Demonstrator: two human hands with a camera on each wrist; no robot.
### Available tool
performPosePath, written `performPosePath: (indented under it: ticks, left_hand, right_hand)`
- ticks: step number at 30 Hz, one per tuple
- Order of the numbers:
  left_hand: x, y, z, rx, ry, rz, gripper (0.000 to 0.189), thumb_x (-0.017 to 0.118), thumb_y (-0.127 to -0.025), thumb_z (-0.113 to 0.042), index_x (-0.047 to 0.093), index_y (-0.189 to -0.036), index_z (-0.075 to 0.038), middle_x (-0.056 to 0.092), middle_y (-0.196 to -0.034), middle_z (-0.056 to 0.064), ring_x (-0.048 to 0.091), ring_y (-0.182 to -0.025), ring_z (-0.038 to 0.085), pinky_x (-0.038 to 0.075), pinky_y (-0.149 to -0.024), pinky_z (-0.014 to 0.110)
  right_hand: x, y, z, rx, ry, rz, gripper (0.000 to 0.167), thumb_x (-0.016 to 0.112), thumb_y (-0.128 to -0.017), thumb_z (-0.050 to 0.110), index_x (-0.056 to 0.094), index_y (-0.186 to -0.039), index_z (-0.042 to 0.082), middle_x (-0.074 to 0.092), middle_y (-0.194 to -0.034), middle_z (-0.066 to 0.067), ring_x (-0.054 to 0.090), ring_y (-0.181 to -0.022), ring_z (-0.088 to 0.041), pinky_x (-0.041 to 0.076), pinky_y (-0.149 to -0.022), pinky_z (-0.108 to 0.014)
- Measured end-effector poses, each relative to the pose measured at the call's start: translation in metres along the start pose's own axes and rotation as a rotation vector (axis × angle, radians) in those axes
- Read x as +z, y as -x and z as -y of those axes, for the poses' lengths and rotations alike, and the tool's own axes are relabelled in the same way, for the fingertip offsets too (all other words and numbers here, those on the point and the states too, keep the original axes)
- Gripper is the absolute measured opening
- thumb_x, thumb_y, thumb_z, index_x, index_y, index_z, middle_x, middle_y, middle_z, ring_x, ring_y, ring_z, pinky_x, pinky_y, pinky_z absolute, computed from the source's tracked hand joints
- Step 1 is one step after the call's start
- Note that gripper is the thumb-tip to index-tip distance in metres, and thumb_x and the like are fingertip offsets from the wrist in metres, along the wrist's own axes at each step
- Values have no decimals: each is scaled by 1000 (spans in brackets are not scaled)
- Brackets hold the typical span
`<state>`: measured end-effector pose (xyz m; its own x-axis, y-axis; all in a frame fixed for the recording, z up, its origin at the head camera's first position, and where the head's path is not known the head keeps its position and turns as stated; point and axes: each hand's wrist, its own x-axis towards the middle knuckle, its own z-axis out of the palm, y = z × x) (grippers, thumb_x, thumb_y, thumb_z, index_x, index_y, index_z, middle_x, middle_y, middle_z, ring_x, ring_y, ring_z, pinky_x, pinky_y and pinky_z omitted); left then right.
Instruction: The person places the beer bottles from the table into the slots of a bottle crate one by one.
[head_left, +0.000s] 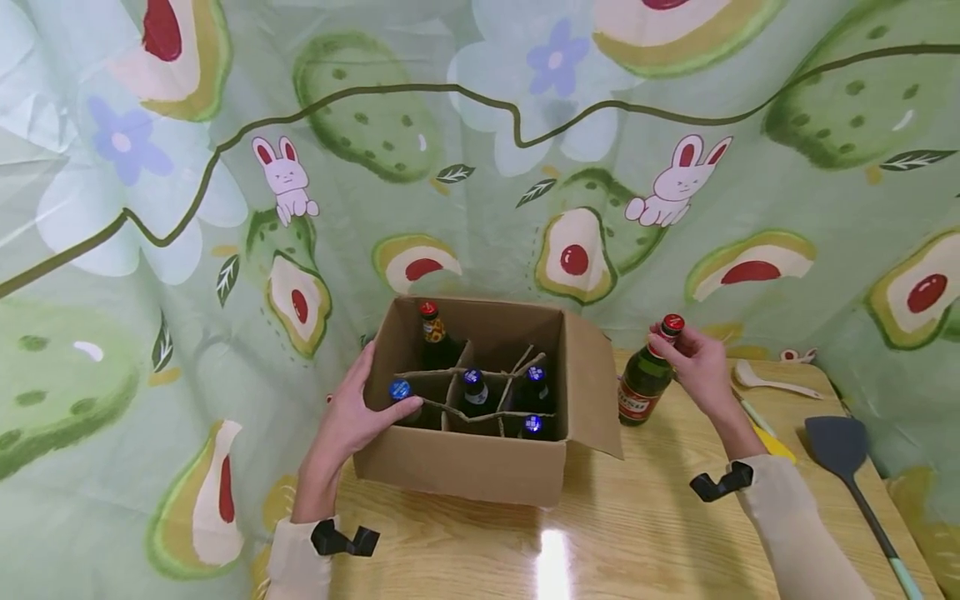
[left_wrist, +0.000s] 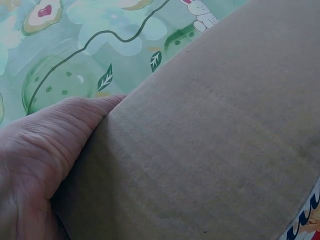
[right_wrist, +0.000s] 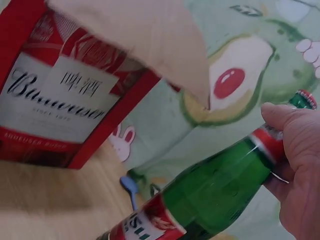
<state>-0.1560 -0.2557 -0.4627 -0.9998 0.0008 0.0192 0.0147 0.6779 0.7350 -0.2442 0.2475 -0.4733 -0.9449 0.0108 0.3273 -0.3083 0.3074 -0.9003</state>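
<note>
An open-topped cardboard box (head_left: 465,471) with cardboard dividers stands on the wooden table. Its side bears a red and white Budweiser print in the right wrist view. My left hand (head_left: 358,408) grips the box's left side, thumb over the front corner of the rim. Inside, a red-capped bottle (head_left: 433,329) is in the back left compartment; several blue-capped bottles, including one in the middle (head_left: 474,387), are in others. Right of the box, my right hand (head_left: 701,367) holds a green beer bottle (right_wrist: 215,187) by its neck, tilted. Whether its base touches the table I cannot tell.
A box flap (head_left: 592,383) sticks out towards the held bottle. On the table's right lie a pale ladle (head_left: 776,383), a yellow-ended utensil (head_left: 776,447) and a dark turner (head_left: 836,442). A blue spoon (right_wrist: 129,186) lies beyond the box. Patterned cloth (head_left: 480,208) hangs behind.
</note>
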Motion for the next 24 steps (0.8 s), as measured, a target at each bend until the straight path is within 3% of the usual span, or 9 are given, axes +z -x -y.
performPosePath:
  ticks: [5,10,16,24]
  left_hand:
    - [-1,1,0,-12,-8,-2,119,80,-83,-63,5,-169,-32,10,-176,2,14,-160,36,21,-120,71]
    - [0,1,-2,-15,-10,-2,119,80,-82,-64,6,-169,-31,11,-176,3,14,-160,37,20,-120,72]
    - [1,1,-1,-8,-8,-4,119,80,-82,-64,6,-169,-32,11,-176,3,14,-160,36,21,-120,72]
    - [0,2,0,-10,-4,-2,119,80,-83,-63,5,-169,-32,11,-176,4,14,-160,37,19,-119,73]
  right_hand:
    - [3,4,9,-18,47,-1,27,72,-96,0,69,-117,-17,77,-97,1,68,-87,8,53,-74,-9]
    - [2,1,-12,-40,36,-1,26,72,-96,0,70,-116,-16,76,-97,5,67,-87,8,53,-75,-9]
    - [1,3,-23,-11,68,30,28,73,-97,5,69,-118,-14,75,-99,-6,66,-86,5,53,-72,-10]
    - [0,2,-43,32,101,65,37,75,-99,15,66,-125,-9,74,-106,-7,64,-91,7,53,-76,-10]
